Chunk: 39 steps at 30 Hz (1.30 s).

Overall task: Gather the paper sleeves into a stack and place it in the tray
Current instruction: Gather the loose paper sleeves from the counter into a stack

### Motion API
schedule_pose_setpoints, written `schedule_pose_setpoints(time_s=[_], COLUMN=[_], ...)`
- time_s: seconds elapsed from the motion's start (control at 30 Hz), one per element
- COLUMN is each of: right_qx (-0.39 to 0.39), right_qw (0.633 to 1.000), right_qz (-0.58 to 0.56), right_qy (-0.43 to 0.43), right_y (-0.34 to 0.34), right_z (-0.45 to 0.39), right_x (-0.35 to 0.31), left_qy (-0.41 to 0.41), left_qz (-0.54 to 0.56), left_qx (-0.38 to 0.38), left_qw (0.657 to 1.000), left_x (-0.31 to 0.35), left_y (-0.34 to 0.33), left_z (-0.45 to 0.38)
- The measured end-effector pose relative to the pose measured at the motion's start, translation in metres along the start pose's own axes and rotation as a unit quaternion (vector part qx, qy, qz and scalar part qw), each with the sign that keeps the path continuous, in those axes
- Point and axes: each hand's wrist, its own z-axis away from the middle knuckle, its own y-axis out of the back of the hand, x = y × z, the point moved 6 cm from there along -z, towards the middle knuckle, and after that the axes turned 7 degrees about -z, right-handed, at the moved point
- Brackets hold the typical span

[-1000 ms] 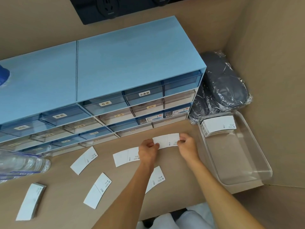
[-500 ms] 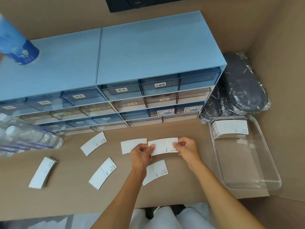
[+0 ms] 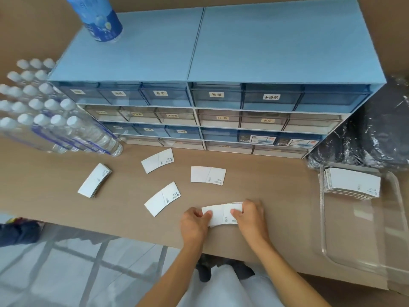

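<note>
White paper sleeves lie on the brown tabletop. My left hand (image 3: 194, 220) and my right hand (image 3: 250, 214) both grip a small stack of sleeves (image 3: 222, 214) near the front edge, one hand at each end. Three single sleeves lie loose: one (image 3: 162, 201) just left of my hands, one (image 3: 208, 175) farther back, one (image 3: 157, 160) near the drawers. A thicker stack (image 3: 95, 181) rests at the left. The clear plastic tray (image 3: 396, 220) at the right holds another stack of sleeves (image 3: 353, 183) in its far end.
A blue drawer cabinet (image 3: 221, 63) lines the back, with a blue canister (image 3: 97, 18) on top. A shrink-wrapped pack of water bottles (image 3: 51, 120) lies at the left. Dark plastic-wrapped items (image 3: 376, 134) sit behind the tray. Cardboard walls enclose the back and right.
My hands carried the held sleeve toward me and set it onto the loose sleeve near the front edge; both now sit between my hands. The camera has tilted left and down.
</note>
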Motion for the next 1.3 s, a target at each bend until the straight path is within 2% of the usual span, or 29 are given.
schedule_pose_setpoints(time_s=[0.27,0.47,0.73,0.87,1.13,1.3], right_qx=[0.019,0.027,0.004,-0.005,0.046,0.089], right_qw=[0.998,0.999,0.992,0.986,0.981,0.984], right_qz=[0.052,0.039,-0.115,-0.159,-0.183,-0.144], right_qy=[-0.019,-0.027,-0.060,-0.045,-0.033,-0.051], right_y=[0.001,0.002,-0.007,-0.014,-0.019,-0.021], right_z=[-0.005,-0.009,-0.014,-0.019,-0.043,-0.063], right_x=[-0.011,-0.010,-0.004,-0.011,-0.051,-0.069], left_qy=[-0.022,-0.020,0.002,-0.001,-0.021,-0.051], left_qz=[-0.039,-0.050,0.017,0.033,0.026,0.001], left_qx=[0.030,0.000,-0.028,-0.041,-0.041,-0.049], left_qw=[0.999,0.999,0.999,0.999,0.999,0.997], left_x=[0.012,0.016,0.007,0.007,0.050,0.078], left_y=[0.001,0.001,0.009,0.020,0.042,0.041], left_z=[0.000,-0.007,-0.016,-0.029,-0.064,-0.091])
